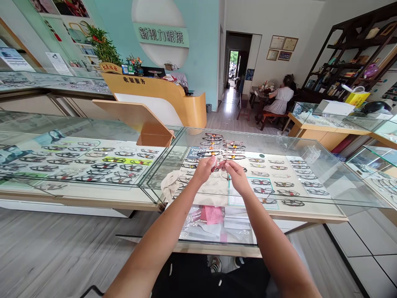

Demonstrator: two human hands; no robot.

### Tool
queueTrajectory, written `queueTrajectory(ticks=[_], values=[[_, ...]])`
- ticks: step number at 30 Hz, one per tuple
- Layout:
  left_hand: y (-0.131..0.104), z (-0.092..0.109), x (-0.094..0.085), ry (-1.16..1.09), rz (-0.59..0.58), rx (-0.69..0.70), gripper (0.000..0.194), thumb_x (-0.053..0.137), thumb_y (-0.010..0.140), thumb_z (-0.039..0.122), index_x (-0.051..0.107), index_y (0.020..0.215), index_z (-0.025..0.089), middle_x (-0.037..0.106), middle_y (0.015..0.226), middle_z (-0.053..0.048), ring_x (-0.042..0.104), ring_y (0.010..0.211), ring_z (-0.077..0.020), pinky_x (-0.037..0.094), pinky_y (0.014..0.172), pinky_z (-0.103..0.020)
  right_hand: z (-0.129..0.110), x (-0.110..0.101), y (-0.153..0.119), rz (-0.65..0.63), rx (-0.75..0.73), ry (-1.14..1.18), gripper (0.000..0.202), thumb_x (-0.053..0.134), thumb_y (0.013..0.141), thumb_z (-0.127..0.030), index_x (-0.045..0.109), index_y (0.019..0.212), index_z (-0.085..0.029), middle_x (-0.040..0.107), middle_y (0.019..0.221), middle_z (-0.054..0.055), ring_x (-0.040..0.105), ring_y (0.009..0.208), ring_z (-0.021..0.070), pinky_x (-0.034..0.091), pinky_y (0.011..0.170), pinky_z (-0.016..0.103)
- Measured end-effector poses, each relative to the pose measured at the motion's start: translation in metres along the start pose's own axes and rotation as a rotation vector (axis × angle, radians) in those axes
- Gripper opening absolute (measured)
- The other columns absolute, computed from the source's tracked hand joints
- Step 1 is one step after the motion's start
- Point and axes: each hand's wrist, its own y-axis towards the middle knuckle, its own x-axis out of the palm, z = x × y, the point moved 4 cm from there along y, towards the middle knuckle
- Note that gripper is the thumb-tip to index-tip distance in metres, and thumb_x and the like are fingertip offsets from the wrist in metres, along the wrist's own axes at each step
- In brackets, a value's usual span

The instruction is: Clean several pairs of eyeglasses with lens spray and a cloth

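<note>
Head view, nearest first: two bare forearms reach out over a glass-topped display table [310, 174]. Left hand [204, 169] and right hand [236, 174] meet above the glass, fingers [214, 160] pinched narrow on a small thin-rimmed pair of spectacles [223, 170] held between them; its details are too small to tell. Under the near edge of the glass, a lower shelf holds pink paper slips [212, 214] and clear plastic bags [195, 221]. A crumpled beige cloth [171, 184] lies just left of the hands. Inside the case, rows of spectacle frames [279, 182] lie on white trays, too many to count surely. On the glass beyond the hands stands a group of about eight dark-rimmed frames [218, 147]. A second glass case [77, 161] at left holds further rows. Farther off stands a curved orange wooden reception counter [173, 97], and one seated person in white [281, 99] at a table.
</note>
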Motion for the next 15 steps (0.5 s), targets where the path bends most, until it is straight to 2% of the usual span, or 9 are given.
queueTrajectory(ticks=[4,7,9,12,15], values=[[0.001,-0.001,-0.006,0.021,0.016,-0.008,0.062,0.039,0.097,0.073,0.050,0.062,0.023,0.049,0.059,-0.002,0.044,0.056,-0.0161,0.036,0.053,-0.030,0.000,0.009,-0.003,-0.086,-0.003,0.004,0.039,0.061,0.102,-0.060,0.080,0.105,-0.026,0.080,0.105,0.006,0.070,0.102,0.0265,0.052,0.098,0.041],[0.002,0.002,-0.009,0.007,0.011,-0.001,0.062,0.037,0.098,0.074,0.052,0.067,0.023,0.052,0.063,-0.002,0.048,0.059,-0.0169,0.042,0.058,-0.031,0.002,0.008,-0.003,-0.070,0.012,-0.020,0.039,0.061,0.102,-0.060,0.079,0.107,-0.027,0.080,0.107,0.006,0.069,0.103,0.0265,0.052,0.098,0.041],[0.004,0.002,-0.018,-0.003,0.064,0.015,0.061,0.036,0.100,0.074,0.054,0.073,0.023,0.056,0.069,-0.003,0.053,0.065,-0.0181,0.047,0.066,-0.032,0.003,0.006,-0.003,-0.043,0.024,-0.035,0.040,0.060,0.101,-0.061,0.079,0.107,-0.027,0.080,0.106,0.006,0.069,0.104,0.0270,0.052,0.098,0.042],[0.008,-0.003,-0.047,0.076,0.316,0.022,0.047,0.045,0.101,0.065,0.058,0.084,0.023,0.063,0.083,-0.005,0.060,0.079,-0.0205,0.052,0.082,-0.034,0.003,0.002,-0.002,-0.001,0.031,-0.038,0.039,0.059,0.101,-0.060,0.078,0.106,-0.026,0.080,0.106,0.007,0.069,0.107,0.0275,0.052,0.099,0.042],[0.010,-0.020,-0.084,0.276,0.594,-0.114,0.026,0.054,0.101,0.047,0.063,0.108,0.024,0.067,0.103,-0.007,0.063,0.097,-0.0255,0.052,0.095,-0.040,0.002,0.000,-0.002,0.026,0.026,-0.035,0.038,0.059,0.100,-0.058,0.079,0.105,-0.026,0.080,0.106,0.007,0.068,0.106,0.0272,0.051,0.100,0.042]])
